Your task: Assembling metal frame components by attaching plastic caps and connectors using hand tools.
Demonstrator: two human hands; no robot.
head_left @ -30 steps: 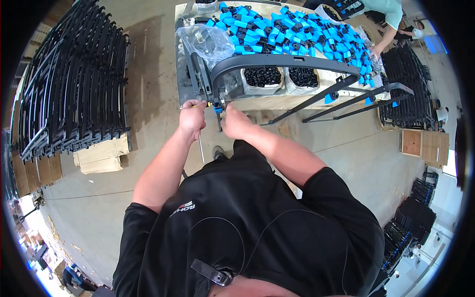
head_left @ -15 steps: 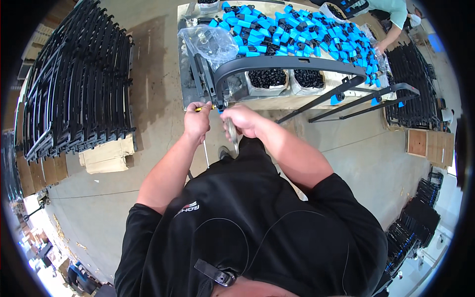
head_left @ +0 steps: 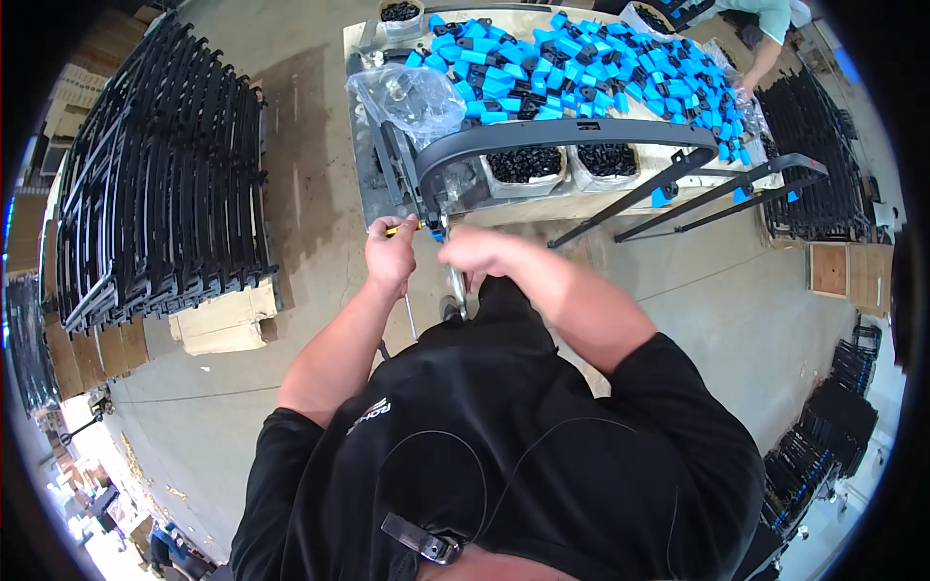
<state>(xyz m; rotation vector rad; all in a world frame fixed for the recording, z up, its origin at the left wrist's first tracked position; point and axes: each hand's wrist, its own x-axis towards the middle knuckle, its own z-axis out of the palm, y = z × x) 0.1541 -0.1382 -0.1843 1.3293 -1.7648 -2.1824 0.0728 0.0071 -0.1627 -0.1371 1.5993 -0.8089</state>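
My left hand is closed around a yellow-handled tool at the lower end of a dark curved metal frame. A thin metal rod hangs below this hand; whether it belongs to the same tool I cannot tell. Close beside it, my right hand grips a silver metal hand tool, its long shaft pointing down toward me. The tool's upper end meets the frame's lower end next to a small blue piece; its exact kind is unclear. The frame rests across the table's near edge.
A table bears a heap of blue-and-black plastic parts, a clear plastic bag and tubs of small black pieces. Black frames stand stacked at left, others at right. A co-worker's arm reaches in at the far right.
The view has shifted slightly. My right hand's silver tool has swung a little and shows more of its shaft. Both hands stay at the frame's lower end.
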